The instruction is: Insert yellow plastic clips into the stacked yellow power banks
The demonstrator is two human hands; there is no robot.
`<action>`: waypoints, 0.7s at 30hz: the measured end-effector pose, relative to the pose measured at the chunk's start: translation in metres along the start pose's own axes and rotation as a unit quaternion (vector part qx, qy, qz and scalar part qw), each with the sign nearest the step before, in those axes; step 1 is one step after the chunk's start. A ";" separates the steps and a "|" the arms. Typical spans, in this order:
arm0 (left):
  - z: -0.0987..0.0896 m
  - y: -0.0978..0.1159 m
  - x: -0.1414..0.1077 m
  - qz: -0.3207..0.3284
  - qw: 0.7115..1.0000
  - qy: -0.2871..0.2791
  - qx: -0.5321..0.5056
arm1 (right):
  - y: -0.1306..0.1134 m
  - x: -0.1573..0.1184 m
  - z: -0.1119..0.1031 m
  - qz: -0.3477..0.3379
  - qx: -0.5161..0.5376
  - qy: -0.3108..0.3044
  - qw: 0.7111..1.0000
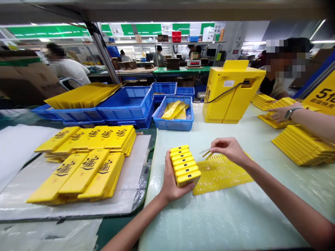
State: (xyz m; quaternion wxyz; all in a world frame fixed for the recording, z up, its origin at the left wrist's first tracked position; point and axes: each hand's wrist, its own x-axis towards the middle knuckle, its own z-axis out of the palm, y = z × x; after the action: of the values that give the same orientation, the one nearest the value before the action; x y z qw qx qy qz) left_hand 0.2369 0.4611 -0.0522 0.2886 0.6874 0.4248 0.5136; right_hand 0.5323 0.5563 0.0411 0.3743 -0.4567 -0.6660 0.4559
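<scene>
Yellow plastic cases, stacked in a row of seven, are resting on the pale table cover, their ends facing up, the row's long axis running away from the person and leaning slightly left; the left hand is cupping the row from its left side, fingers wrapping under the nearest case. Just right of it, the right hand is pinching a thin yellow strip between thumb and fingertips, the strip pointing left toward the row and hovering over a flat yellow sheet of strips. Farther left, flat yellow cases with dark lettering are lying on clear film, and a co-worker's hand is resting on yellow stacks at right
</scene>
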 end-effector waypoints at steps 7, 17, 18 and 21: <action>0.010 -0.005 -0.005 0.010 1.000 -0.001 -0.025 | -0.090 0.015 0.043 0.153 0.125 -0.043 0.979; 0.016 -0.002 -0.006 0.031 0.999 0.002 -0.027 | -0.108 0.021 0.075 0.194 -0.020 0.002 0.981; 0.017 -0.001 -0.007 0.030 0.999 0.002 -0.029 | -0.110 0.022 0.076 0.195 -0.029 0.004 0.980; 0.019 0.001 -0.008 0.019 0.999 0.001 -0.039 | -0.116 0.024 0.080 0.200 -0.045 0.015 0.979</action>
State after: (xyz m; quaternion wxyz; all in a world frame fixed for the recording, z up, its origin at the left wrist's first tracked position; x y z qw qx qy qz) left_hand 0.2543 0.4543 -0.0604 0.3047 0.6830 0.3914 0.5361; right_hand 0.4210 0.5381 0.1285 0.2646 -0.6034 -0.5757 0.4843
